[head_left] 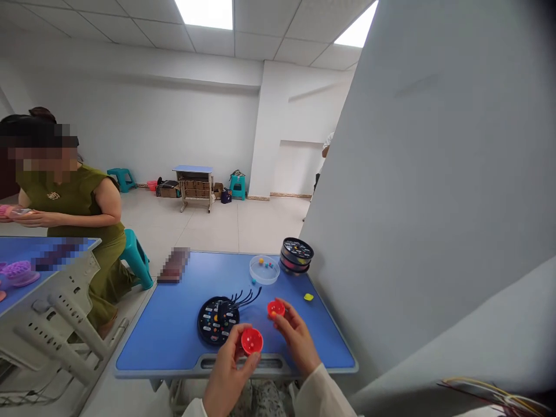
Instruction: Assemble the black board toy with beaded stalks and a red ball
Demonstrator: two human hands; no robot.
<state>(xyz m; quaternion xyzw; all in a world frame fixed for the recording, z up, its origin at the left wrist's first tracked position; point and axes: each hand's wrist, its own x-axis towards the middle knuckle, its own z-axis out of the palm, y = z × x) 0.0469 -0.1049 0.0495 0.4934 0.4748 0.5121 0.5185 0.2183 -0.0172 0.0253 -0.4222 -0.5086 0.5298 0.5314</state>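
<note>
Blue counter (167,327) below; your left hand (229,370) pinches the near red cup (252,341), right hand (299,339) the far red cup (275,308); a slack grip could drop either.

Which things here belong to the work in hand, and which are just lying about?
In hand or likely in play:
- red cup, left hand
- other red cup, right hand
- black disc with curved arms
- clear dish, small balls inside
- yellow piece
- stacked black case

Probably just lying about:
- blurred dark item, far left corner
- teal stool, back wall
- back desk
</note>
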